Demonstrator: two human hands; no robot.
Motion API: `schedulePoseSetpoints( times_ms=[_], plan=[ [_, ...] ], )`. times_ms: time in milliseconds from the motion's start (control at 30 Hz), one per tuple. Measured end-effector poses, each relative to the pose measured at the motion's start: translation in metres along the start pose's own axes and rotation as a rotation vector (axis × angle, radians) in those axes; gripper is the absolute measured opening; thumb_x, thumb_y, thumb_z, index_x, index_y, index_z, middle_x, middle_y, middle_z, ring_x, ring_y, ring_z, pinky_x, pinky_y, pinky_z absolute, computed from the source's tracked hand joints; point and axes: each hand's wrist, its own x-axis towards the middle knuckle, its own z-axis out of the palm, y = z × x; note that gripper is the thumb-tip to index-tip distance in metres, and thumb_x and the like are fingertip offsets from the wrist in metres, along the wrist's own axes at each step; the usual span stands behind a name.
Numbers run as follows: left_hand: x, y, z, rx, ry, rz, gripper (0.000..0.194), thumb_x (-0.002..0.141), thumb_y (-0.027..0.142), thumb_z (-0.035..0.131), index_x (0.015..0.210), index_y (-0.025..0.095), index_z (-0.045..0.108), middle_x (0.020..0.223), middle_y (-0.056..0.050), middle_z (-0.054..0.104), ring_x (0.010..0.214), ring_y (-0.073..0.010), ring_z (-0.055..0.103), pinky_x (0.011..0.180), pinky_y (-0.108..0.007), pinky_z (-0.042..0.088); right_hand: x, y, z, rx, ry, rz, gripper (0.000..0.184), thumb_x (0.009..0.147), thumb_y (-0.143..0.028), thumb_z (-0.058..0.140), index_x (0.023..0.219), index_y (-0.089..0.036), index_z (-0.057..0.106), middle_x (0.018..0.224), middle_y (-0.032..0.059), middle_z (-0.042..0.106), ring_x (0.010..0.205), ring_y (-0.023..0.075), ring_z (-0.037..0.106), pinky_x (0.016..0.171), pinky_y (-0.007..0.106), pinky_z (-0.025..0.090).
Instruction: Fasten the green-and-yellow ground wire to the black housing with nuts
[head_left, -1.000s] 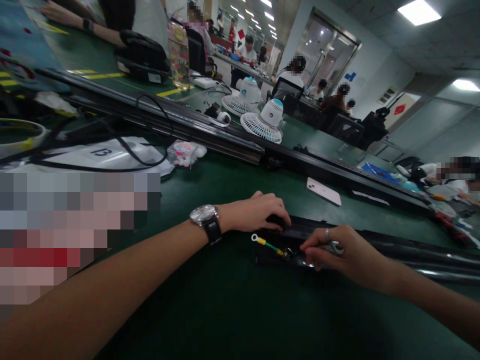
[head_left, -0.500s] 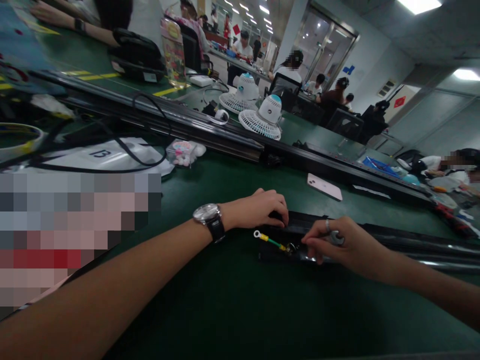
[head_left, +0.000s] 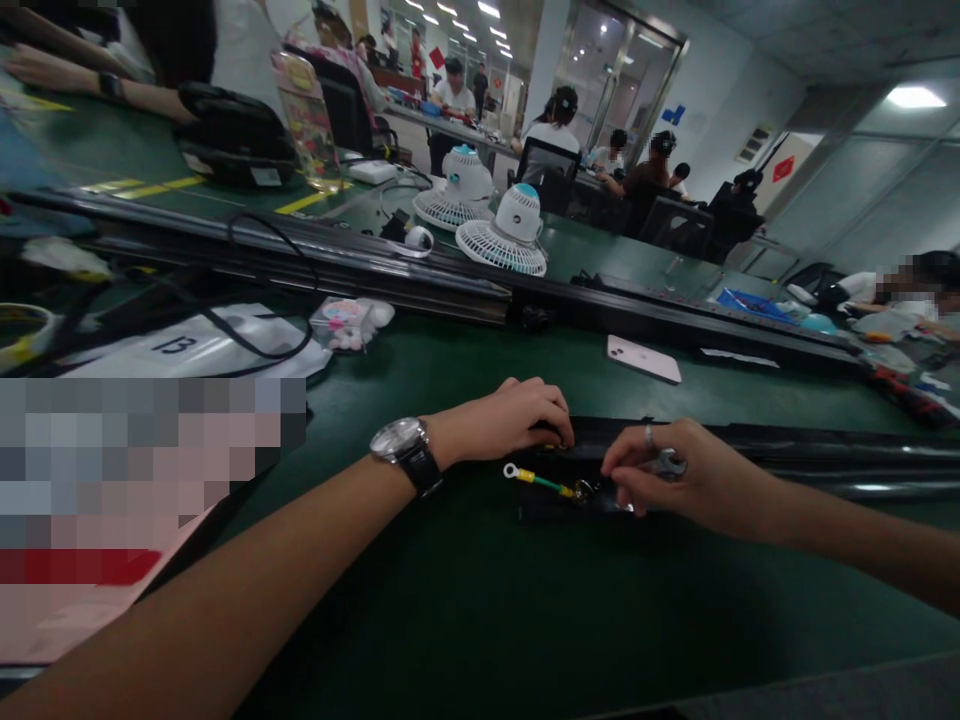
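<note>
My left hand [head_left: 517,418], with a watch [head_left: 401,442] on its wrist, has its fingers curled down at the near end of a long black profile [head_left: 780,447]. A small yellowish bit shows under the fingertips; what they grip is hidden. In my right hand [head_left: 697,475] an open-end wrench [head_left: 670,463] is tucked, its jaw poking out between the fingers. The thumb and forefinger of that hand come together just above the profile. Between both hands, a short green-yellow wire [head_left: 546,484] with a ring terminal [head_left: 511,471] sticks out leftward from a fastening at the profile's end.
A pink phone [head_left: 643,359] lies beyond my hands on the green table [head_left: 465,600]. Farther back run long black rails [head_left: 675,315], with two white fans [head_left: 501,235] behind. At left are a white bag [head_left: 202,340], black cables and a small clear box [head_left: 345,322]. Several people sit beyond.
The view has shifted slightly, so the background sits further left. Both hands stay nearly in place. My left fingers show a little yellow at their tips, and the wrench remains in my right hand.
</note>
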Motion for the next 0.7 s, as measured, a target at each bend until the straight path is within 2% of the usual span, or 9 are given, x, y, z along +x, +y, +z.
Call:
schedulePoseSetpoints(
  times_ms=[167,500,600,700],
  plan=[
    [-0.001,-0.001,-0.001,-0.018,0.005,0.001,0.015,0.096,0.024,0.061,0.104,0.029,0.072,0.117,0.0,0.062,0.11,-0.0195,0.051,0.091,-0.033,0.031,0.002,-0.002,0.002,-0.031,0.038,0.008,0.008,0.097,-0.025,0.063,0.094,-0.019,0.068,0.078,-0.0011,0.074,0.064,0.0122,0.068,0.058,0.021,0.051],
    [-0.001,0.001,-0.004,-0.018,-0.009,-0.03,0.015,0.095,0.024,0.062,0.104,0.03,0.072,0.119,0.0,0.061,0.112,-0.0198,0.051,0.094,-0.033,0.031,0.004,0.001,0.006,0.041,0.06,0.007,0.014,0.096,-0.025,0.063,0.087,-0.017,0.068,0.075,0.0008,0.075,0.062,0.0128,0.068,0.057,0.021,0.051],
    [-0.001,0.0,-0.005,-0.009,-0.002,-0.023,0.015,0.095,0.024,0.061,0.104,0.029,0.072,0.119,0.0,0.061,0.111,-0.02,0.052,0.095,-0.033,0.033,0.007,0.006,0.005,0.07,0.057,-0.012,0.012,0.096,-0.025,0.063,0.091,-0.016,0.069,0.078,0.0021,0.075,0.064,0.0133,0.069,0.058,0.021,0.052],
    [-0.001,-0.01,-0.002,0.005,0.024,0.006,0.017,0.097,0.025,0.058,0.105,0.031,0.072,0.121,0.0,0.06,0.112,-0.0192,0.052,0.096,-0.032,0.034,0.01,0.009,0.002,0.116,0.041,-0.057,0.009,0.095,-0.022,0.065,0.096,-0.015,0.07,0.081,0.0032,0.074,0.066,0.0131,0.07,0.059,0.019,0.053]
  ],
)
